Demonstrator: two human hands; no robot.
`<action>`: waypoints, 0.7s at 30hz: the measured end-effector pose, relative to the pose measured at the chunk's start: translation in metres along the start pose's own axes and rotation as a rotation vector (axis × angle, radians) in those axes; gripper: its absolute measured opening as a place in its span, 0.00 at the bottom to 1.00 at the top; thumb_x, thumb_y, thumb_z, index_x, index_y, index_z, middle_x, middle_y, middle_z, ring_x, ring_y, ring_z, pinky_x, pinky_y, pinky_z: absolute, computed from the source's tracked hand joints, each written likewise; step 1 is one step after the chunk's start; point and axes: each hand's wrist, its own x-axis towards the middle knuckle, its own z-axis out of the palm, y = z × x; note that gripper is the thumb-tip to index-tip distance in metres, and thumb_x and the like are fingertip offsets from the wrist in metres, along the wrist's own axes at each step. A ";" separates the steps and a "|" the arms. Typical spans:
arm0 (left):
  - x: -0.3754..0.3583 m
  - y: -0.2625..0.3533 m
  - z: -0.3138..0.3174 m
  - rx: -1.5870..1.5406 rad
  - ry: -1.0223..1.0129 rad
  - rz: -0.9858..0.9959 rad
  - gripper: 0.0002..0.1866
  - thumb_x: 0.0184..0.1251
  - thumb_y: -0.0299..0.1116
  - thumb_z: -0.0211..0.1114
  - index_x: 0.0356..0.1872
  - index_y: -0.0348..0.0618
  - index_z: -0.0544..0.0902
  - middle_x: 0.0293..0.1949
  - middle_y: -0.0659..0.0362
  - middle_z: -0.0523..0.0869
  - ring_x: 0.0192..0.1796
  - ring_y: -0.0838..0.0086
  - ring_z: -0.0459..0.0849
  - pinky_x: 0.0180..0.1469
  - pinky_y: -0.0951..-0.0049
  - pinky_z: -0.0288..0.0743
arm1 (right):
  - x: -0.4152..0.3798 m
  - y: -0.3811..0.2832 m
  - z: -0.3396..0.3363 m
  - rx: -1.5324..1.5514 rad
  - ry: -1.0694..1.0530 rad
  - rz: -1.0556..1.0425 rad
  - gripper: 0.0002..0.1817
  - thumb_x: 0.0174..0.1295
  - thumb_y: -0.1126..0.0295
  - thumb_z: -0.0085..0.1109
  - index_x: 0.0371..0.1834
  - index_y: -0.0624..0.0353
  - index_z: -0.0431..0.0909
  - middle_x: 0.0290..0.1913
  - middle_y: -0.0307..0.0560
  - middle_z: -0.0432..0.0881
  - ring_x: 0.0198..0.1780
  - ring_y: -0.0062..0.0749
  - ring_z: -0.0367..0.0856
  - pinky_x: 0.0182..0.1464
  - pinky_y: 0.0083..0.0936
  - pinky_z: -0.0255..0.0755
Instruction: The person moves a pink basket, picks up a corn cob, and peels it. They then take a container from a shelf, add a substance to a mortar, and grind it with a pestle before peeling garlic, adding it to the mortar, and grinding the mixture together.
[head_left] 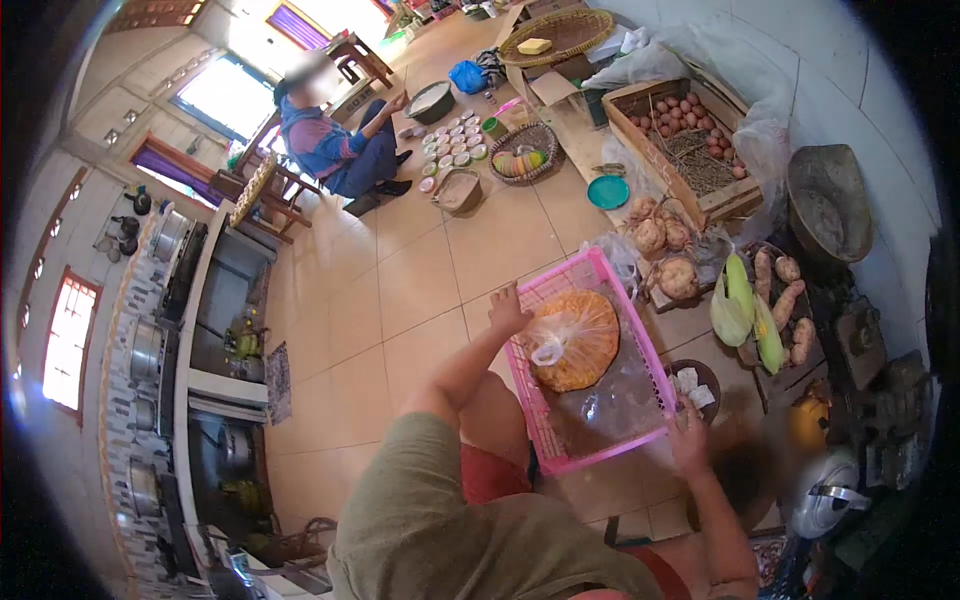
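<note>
"What is the left hand (510, 312) doing?"

"It is grasping the long rectangular, bright pink plastic basket (660, 388) at ten o'clock on its rim. The fingers are curving over the edge, partly bent rather than clenched."

"And the right hand (688, 438)?"

"That one is holding the rim at four o'clock, near a corner. Its fingers are closing partway around the edge; I can't tell exactly where the thumb is pressing."

"Is the basket resting on anything?"

"I can't tell. It is showing in front of the person's body, above the tan tiled floor (405, 365), and is tilting a little in view."

"What is it carrying?"

"A clear, knotted plastic bag (582, 350) full of orange-yellow pieces. The bag is lying inside, towards eleven o'clock, and neither hand is touching it."

"What is sitting around the basket?"

"Just beside it, at three o'clock, a round dark bowl (712, 378) is holding white pieces. Pale green, husked corn cobs (739, 290) are lying at two o'clock. Farther off at one o'clock, a wooden crate (648, 150) is holding brown eggs (682, 115)."

"Anyone else?"

"A seated person in blue (335, 145) is reaching out one arm, well apart, between ten and eleven o'clock."
</note>
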 end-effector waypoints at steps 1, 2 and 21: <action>0.001 -0.001 0.004 -0.011 0.006 -0.005 0.41 0.44 0.46 0.67 0.62 0.45 0.61 0.58 0.47 0.67 0.61 0.52 0.61 0.57 0.51 0.63 | 0.003 -0.001 -0.002 -0.050 -0.006 0.004 0.23 0.57 0.71 0.54 0.57 0.62 0.66 0.55 0.58 0.72 0.60 0.47 0.67 0.62 0.34 0.58; 0.000 -0.001 0.006 -0.031 0.010 0.002 0.43 0.44 0.48 0.67 0.63 0.43 0.59 0.58 0.46 0.66 0.62 0.52 0.60 0.58 0.50 0.63 | 0.004 -0.002 -0.003 -0.099 -0.014 0.014 0.23 0.56 0.72 0.54 0.57 0.62 0.66 0.55 0.58 0.72 0.60 0.46 0.68 0.62 0.33 0.58; -0.015 -0.139 0.049 -0.895 -0.911 -0.305 0.23 0.62 0.46 0.54 0.56 0.51 0.70 0.53 0.58 0.74 0.49 0.67 0.76 0.50 0.58 0.70 | -0.048 -0.035 0.042 0.267 0.431 0.218 0.28 0.60 0.53 0.55 0.56 0.63 0.66 0.43 0.43 0.74 0.36 0.26 0.74 0.34 0.20 0.70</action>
